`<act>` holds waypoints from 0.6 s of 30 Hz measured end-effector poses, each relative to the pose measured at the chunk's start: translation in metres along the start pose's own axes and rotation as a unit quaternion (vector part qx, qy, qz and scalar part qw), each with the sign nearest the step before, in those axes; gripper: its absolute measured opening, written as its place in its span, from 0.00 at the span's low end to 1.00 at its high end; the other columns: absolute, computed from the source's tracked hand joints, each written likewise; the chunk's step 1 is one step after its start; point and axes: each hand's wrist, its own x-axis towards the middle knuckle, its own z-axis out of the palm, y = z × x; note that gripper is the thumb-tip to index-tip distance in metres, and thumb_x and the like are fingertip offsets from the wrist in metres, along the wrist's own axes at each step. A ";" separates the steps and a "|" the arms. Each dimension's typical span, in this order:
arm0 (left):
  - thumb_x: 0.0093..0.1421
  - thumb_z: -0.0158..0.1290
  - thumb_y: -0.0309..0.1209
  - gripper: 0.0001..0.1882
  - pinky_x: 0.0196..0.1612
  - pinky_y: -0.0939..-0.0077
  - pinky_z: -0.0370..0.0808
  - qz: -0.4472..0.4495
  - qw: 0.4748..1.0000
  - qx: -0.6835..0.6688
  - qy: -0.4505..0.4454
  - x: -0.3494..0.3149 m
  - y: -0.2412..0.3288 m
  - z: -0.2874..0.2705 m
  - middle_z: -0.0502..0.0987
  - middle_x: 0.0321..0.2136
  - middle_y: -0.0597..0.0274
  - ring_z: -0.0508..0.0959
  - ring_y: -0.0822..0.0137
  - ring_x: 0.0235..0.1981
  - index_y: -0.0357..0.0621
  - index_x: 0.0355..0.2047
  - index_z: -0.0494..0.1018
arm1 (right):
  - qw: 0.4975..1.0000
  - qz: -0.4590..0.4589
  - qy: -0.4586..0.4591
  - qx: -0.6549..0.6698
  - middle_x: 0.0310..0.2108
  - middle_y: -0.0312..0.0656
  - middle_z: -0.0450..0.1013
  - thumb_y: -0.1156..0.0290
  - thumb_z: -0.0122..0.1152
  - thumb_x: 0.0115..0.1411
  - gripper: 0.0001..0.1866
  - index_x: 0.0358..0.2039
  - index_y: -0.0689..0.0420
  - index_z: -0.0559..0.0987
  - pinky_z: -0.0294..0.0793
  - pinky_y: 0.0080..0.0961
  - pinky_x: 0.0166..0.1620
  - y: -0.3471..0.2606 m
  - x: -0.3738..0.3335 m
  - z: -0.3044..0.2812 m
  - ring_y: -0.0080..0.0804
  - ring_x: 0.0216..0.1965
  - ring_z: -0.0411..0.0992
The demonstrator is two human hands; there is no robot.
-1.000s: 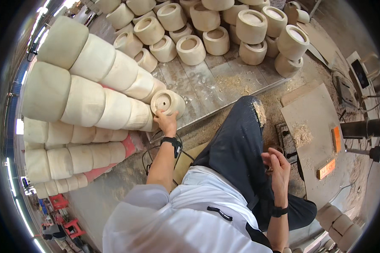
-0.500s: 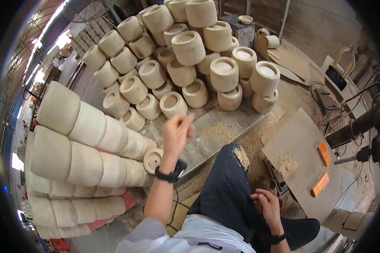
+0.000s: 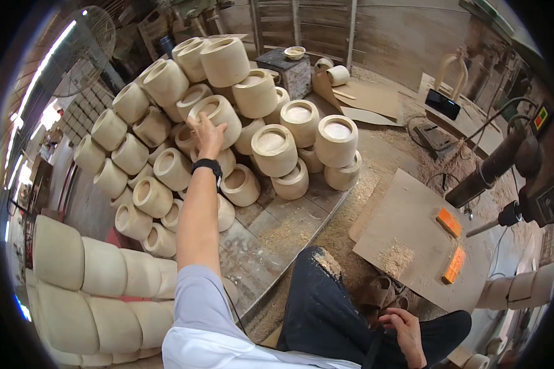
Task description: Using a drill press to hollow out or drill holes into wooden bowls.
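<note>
A large stack of pale wooden cylinders with round recesses fills the far middle. My left arm stretches out to it, and my left hand (image 3: 207, 135) lies against the near side of one upper wooden cylinder (image 3: 216, 111). Its fingers are spread, and part of the grasp side is hidden by the hand itself. The block still sits among its neighbours. Over my lap rests my right hand (image 3: 403, 329), its fingers loosely bent and apart, with nothing seen in them.
More wooden cylinders (image 3: 58, 252) lie in rows at the left. To the right, a board (image 3: 406, 227) carries sawdust and two orange blocks (image 3: 453, 265) beside a dark machine with a rod (image 3: 486, 227). A box with a bowl (image 3: 295, 53) stands behind the stack.
My left hand has reached forward from above the near platform to the upper cylinder. The view has shifted, with the stack now lower and further left. The right hand stays by my lap.
</note>
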 end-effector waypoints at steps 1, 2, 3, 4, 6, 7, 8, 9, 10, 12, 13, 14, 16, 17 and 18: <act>0.46 0.67 0.37 0.35 0.55 0.50 0.68 -0.005 1.000 -0.007 -0.001 -0.004 0.010 -0.003 0.55 0.58 0.35 0.66 0.32 0.53 0.40 0.52 0.65 | 1.000 -0.008 0.004 0.013 0.36 0.48 0.79 0.74 0.48 0.66 0.15 0.48 0.70 0.74 0.77 0.23 0.42 0.006 0.000 -0.004 0.30 0.38 0.77; 0.46 0.68 0.37 0.34 0.54 0.50 0.69 -0.010 1.000 -0.013 -0.002 -0.008 0.018 -0.004 0.55 0.58 0.35 0.67 0.32 0.53 0.40 0.50 0.65 | 1.000 -0.016 0.007 0.025 0.36 0.48 0.79 0.74 0.48 0.65 0.15 0.48 0.70 0.74 0.77 0.23 0.42 0.011 -0.002 -0.007 0.30 0.38 0.77; 0.46 0.68 0.37 0.34 0.54 0.50 0.69 -0.004 1.000 -0.012 -0.003 -0.010 0.017 -0.008 0.55 0.58 0.35 0.67 0.32 0.53 0.40 0.50 0.65 | 0.999 -0.017 0.007 0.028 0.36 0.49 0.79 0.74 0.48 0.66 0.15 0.47 0.71 0.74 0.76 0.22 0.42 0.013 -0.002 -0.007 0.30 0.38 0.77; 0.45 0.68 0.37 0.34 0.55 0.51 0.68 0.007 1.000 -0.018 0.000 -0.011 0.012 -0.010 0.54 0.58 0.35 0.67 0.34 0.53 0.40 0.50 0.66 | 0.999 -0.016 0.009 0.033 0.36 0.49 0.79 0.74 0.48 0.66 0.15 0.47 0.71 0.74 0.76 0.22 0.42 0.013 -0.003 -0.007 0.30 0.38 0.77; 0.43 0.70 0.37 0.34 0.57 0.52 0.66 0.063 0.997 -0.021 0.032 -0.013 -0.011 -0.011 0.54 0.60 0.35 0.65 0.38 0.56 0.39 0.48 0.68 | 1.000 -0.009 -0.008 0.009 0.37 0.45 0.79 0.73 0.49 0.66 0.16 0.50 0.69 0.74 0.75 0.20 0.40 0.010 -0.005 -0.008 0.24 0.37 0.76; 0.43 0.70 0.37 0.35 0.59 0.52 0.64 0.080 0.996 0.009 0.038 -0.020 -0.010 -0.013 0.54 0.60 0.36 0.63 0.38 0.58 0.38 0.48 0.68 | 0.999 -0.021 0.001 0.025 0.37 0.45 0.79 0.74 0.49 0.66 0.15 0.49 0.69 0.74 0.75 0.20 0.40 0.014 -0.008 -0.012 0.24 0.35 0.75; 0.42 0.71 0.37 0.36 0.60 0.53 0.62 0.101 0.993 0.037 0.046 -0.027 -0.009 -0.020 0.54 0.60 0.36 0.60 0.38 0.59 0.36 0.49 0.67 | 0.998 -0.045 0.006 0.037 0.36 0.44 0.79 0.75 0.48 0.66 0.15 0.49 0.69 0.74 0.75 0.20 0.39 0.018 -0.011 -0.018 0.25 0.35 0.75; 0.43 0.71 0.37 0.36 0.61 0.53 0.60 0.123 0.990 0.000 0.061 -0.037 -0.007 -0.031 0.54 0.60 0.36 0.59 0.40 0.60 0.35 0.49 0.67 | 0.997 -0.065 0.010 0.047 0.36 0.44 0.79 0.75 0.48 0.66 0.14 0.49 0.68 0.75 0.75 0.20 0.40 0.023 -0.016 -0.027 0.25 0.35 0.76; 0.43 0.71 0.37 0.37 0.62 0.54 0.58 0.145 0.986 -0.038 0.074 -0.046 -0.007 -0.046 0.54 0.59 0.36 0.57 0.41 0.61 0.34 0.50 0.67 | 0.995 -0.083 0.016 0.056 0.35 0.44 0.79 0.75 0.48 0.66 0.14 0.48 0.68 0.75 0.76 0.21 0.41 0.023 -0.018 -0.036 0.26 0.36 0.76; 0.45 0.71 0.34 0.33 0.62 0.56 0.59 0.172 0.978 -0.116 0.027 -0.085 0.026 -0.065 0.56 0.59 0.44 0.59 0.47 0.60 0.36 0.48 0.68 | 0.993 -0.106 0.054 0.000 0.35 0.43 0.79 0.76 0.48 0.66 0.13 0.48 0.67 0.75 0.75 0.23 0.43 0.011 -0.020 -0.058 0.26 0.37 0.76; 0.45 0.71 0.32 0.31 0.61 0.58 0.61 0.239 0.967 -0.083 0.025 -0.089 0.028 -0.074 0.57 0.59 0.48 0.60 0.49 0.60 0.38 0.47 0.69 | 0.990 -0.114 0.077 0.022 0.35 0.42 0.79 0.75 0.48 0.66 0.13 0.47 0.67 0.76 0.75 0.23 0.43 0.003 -0.024 -0.067 0.26 0.37 0.75; 0.46 0.70 0.30 0.28 0.60 0.58 0.62 0.242 0.966 -0.091 0.005 -0.103 0.047 -0.100 0.58 0.60 0.50 0.62 0.52 0.60 0.40 0.45 0.71 | 0.986 -0.131 0.092 0.037 0.35 0.41 0.79 0.74 0.49 0.66 0.13 0.46 0.66 0.76 0.74 0.23 0.43 -0.009 -0.025 -0.076 0.25 0.37 0.75; 0.49 0.68 0.26 0.25 0.55 0.65 0.71 0.235 0.952 -0.181 -0.071 -0.131 0.085 -0.115 0.55 0.62 0.50 0.66 0.56 0.58 0.39 0.46 0.70 | 0.976 -0.162 0.147 -0.020 0.37 0.41 0.79 0.72 0.49 0.67 0.14 0.47 0.66 0.77 0.74 0.21 0.43 -0.023 -0.030 -0.106 0.24 0.39 0.74; 0.46 0.68 0.23 0.25 0.55 0.65 0.73 0.213 0.923 -0.289 -0.136 -0.150 0.110 -0.112 0.56 0.62 0.53 0.65 0.57 0.58 0.39 0.44 0.70 | 0.967 -0.183 0.176 -0.019 0.37 0.41 0.79 0.72 0.49 0.67 0.14 0.48 0.66 0.77 0.74 0.21 0.43 -0.031 -0.034 -0.118 0.24 0.39 0.75; 0.43 0.69 0.20 0.26 0.55 0.66 0.74 0.187 0.881 -0.388 -0.194 -0.167 0.131 -0.112 0.57 0.62 0.55 0.65 0.57 0.59 0.39 0.42 0.71 | 0.957 -0.208 0.199 -0.017 0.37 0.41 0.79 0.71 0.49 0.67 0.15 0.48 0.66 0.76 0.74 0.21 0.43 -0.039 -0.039 -0.129 0.24 0.40 0.75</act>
